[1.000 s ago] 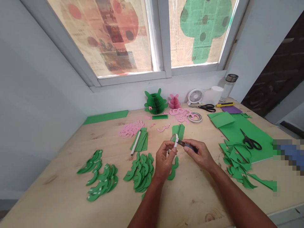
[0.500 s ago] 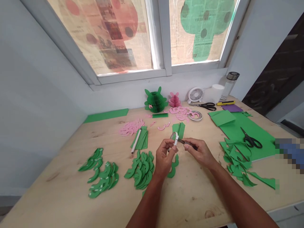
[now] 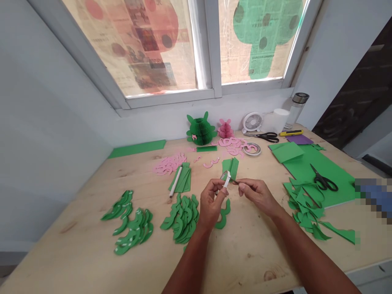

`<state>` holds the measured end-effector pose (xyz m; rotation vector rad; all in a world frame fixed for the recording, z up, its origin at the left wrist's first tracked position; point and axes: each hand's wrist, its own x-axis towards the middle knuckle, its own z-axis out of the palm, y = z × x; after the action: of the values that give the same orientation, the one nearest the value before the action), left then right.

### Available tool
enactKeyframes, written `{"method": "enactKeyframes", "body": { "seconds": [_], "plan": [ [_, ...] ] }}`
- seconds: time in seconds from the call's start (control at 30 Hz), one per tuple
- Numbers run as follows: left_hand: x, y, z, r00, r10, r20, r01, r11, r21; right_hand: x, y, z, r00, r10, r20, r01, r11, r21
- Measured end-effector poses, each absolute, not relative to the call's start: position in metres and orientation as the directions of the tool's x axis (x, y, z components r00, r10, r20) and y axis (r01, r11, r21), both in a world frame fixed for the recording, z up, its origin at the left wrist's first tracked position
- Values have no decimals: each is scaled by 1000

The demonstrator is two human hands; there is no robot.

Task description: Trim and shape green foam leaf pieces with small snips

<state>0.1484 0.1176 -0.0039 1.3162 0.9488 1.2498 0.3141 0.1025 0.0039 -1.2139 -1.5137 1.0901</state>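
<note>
My left hand (image 3: 211, 204) pinches a narrow roll of white tape (image 3: 227, 179), held upright above the table. In my right hand (image 3: 259, 196) is a thin dark tool (image 3: 234, 182) that looks like small scissors, its tip close to the tape and its handle hidden by my fingers. Beneath my left hand lies a wavy green paper piece (image 3: 223, 220). To the left is a pile of similar green paper pieces (image 3: 185, 220). Farther left, more green pieces (image 3: 134, 230) carry small white strips. Behind the tape stands a folded green paper (image 3: 231, 165).
Green scraps (image 3: 306, 210) and black scissors (image 3: 324, 179) lie right, by a green sheet (image 3: 333, 163). At the back are a green paper figure (image 3: 201, 132), a pink paper figure (image 3: 225, 130), a white fan (image 3: 252, 122) and a tape roll (image 3: 251, 149). A white pen (image 3: 175, 181) rests on green strips.
The dark tool has turned in my right hand, so less of its blade and handle shows. My left hand and the tape roll have hardly moved.
</note>
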Motion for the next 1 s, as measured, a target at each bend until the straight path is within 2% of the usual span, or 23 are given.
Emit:
{"method": "enactKeyframes", "body": {
  "seconds": [1.0],
  "plan": [
    [148,118,-5,148,975,168,-98,-154,983,314,103,4,-92,987,128,268,149,-952]
  ]
}}
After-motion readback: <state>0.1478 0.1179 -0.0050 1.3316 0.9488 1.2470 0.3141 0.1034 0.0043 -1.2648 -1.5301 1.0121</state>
